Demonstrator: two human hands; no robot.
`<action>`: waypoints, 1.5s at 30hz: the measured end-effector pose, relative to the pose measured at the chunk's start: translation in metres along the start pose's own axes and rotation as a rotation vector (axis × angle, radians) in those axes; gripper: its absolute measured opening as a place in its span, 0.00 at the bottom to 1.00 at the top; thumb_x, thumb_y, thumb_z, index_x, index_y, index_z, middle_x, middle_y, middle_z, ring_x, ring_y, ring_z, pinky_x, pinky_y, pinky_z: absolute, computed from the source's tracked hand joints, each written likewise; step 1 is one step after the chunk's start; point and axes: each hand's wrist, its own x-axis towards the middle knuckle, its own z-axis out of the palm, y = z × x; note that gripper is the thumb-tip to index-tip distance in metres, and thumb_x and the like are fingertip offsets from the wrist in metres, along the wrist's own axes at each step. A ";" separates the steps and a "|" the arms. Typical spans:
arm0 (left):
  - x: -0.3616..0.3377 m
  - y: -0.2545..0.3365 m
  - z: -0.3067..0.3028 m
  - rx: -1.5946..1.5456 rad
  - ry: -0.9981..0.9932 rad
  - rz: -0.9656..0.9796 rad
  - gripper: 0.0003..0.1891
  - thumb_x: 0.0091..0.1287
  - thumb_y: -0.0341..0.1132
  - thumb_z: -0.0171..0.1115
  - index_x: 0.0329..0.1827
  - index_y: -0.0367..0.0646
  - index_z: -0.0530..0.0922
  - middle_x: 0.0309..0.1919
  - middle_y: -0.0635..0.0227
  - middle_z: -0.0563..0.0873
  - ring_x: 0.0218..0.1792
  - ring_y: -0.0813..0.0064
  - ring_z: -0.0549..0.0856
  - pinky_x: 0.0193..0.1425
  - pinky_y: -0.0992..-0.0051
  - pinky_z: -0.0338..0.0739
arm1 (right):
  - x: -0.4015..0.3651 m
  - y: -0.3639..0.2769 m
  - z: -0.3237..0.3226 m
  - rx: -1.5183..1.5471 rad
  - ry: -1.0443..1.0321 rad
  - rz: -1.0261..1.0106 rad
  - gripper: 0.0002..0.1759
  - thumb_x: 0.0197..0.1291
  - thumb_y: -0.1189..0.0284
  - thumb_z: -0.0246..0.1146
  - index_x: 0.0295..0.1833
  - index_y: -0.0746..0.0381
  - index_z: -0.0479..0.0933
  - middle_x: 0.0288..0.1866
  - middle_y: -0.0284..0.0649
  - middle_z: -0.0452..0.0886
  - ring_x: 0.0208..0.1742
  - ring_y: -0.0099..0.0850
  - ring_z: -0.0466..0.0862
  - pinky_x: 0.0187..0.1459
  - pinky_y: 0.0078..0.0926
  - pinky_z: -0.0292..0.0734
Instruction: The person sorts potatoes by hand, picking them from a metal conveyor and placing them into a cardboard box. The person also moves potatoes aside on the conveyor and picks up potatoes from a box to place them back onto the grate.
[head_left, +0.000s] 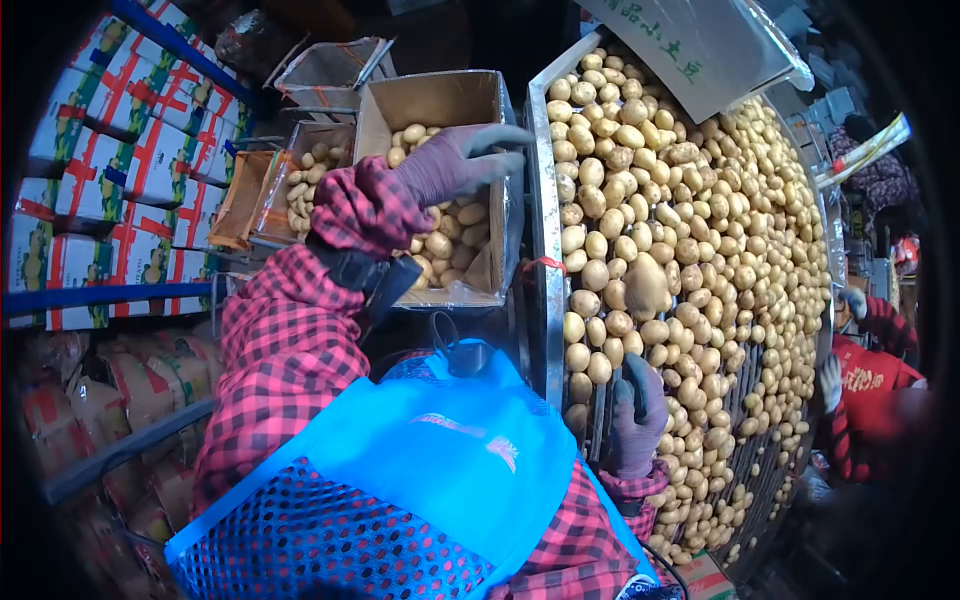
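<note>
My left hand (462, 162), in a purple-grey glove, reaches over a plastic-lined cardboard box (500, 95) with potatoes (455, 240) inside. Its fingers are spread toward the metal side rail (545, 190), with nothing in them. Low at the near side of the sorting table, my right hand (637, 415), gloved alike, rests among the potatoes (690, 345), fingers up and slightly apart, holding nothing visible. Just above its fingertips, a larger brownish potato (647, 288) appears blurred over the others. Dark rollers (600, 410) show between potatoes near this hand.
A cardboard sign (690, 50) leans over the table's far end. Smaller potatoes fill a second box (305, 185) at left. Stacked cartons (130, 180) and filled sacks (140, 400) line the left side. A co-worker in a red vest (865, 380) stands across the table.
</note>
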 end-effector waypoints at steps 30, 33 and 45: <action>-0.014 -0.255 0.027 1.123 0.118 -0.640 0.28 0.63 0.53 0.63 0.64 0.50 0.77 0.55 0.54 0.85 0.57 0.55 0.83 0.62 0.62 0.76 | 0.010 0.008 0.015 -0.190 -0.045 -0.043 0.19 0.59 0.77 0.64 0.58 0.68 0.79 0.55 0.46 0.83 0.56 0.38 0.82 0.60 0.32 0.76; -0.001 -0.249 0.045 1.194 0.024 -0.701 0.28 0.64 0.50 0.63 0.66 0.50 0.75 0.56 0.55 0.84 0.58 0.56 0.83 0.62 0.62 0.76 | -0.013 0.013 -0.034 -0.265 0.212 0.121 0.17 0.62 0.76 0.63 0.57 0.68 0.79 0.54 0.46 0.83 0.55 0.35 0.82 0.58 0.30 0.76; -0.034 -0.186 0.012 0.061 0.287 -0.548 0.27 0.69 0.34 0.64 0.71 0.41 0.68 0.59 0.59 0.81 0.57 0.66 0.81 0.59 0.69 0.78 | -0.104 0.020 -0.039 -0.418 0.060 0.161 0.24 0.56 0.71 0.65 0.60 0.61 0.77 0.51 0.48 0.82 0.47 0.46 0.83 0.48 0.39 0.79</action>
